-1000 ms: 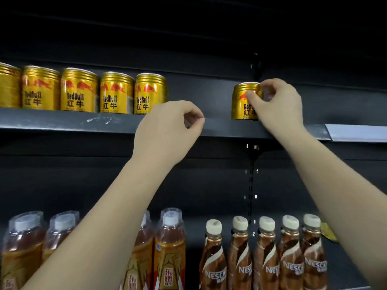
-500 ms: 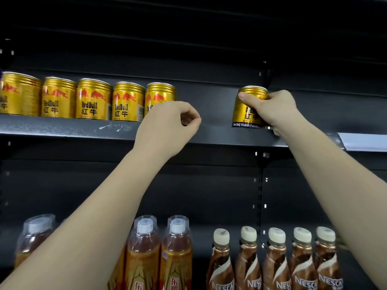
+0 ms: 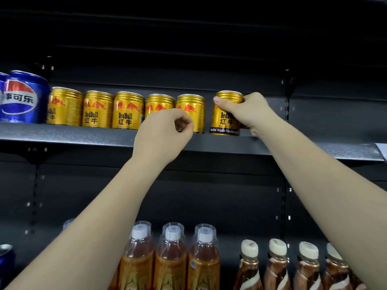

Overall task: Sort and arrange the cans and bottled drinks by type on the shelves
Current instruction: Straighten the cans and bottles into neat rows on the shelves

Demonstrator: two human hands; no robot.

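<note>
gold red bull can (image 3: 225, 114) upright on shelf (image 3: 62, 133) | right hand (image 3: 249, 111) grip grasping it | left hand (image 3: 161, 135) clenched, empty

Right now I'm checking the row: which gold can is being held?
The gold can at the right end, apart from the other five; the right hand grips it, with a gap to its neighbour.

right hand (image 3: 249, 110) grips gold can (image 3: 225, 120) | left hand (image 3: 161, 135) curled, empty
</note>
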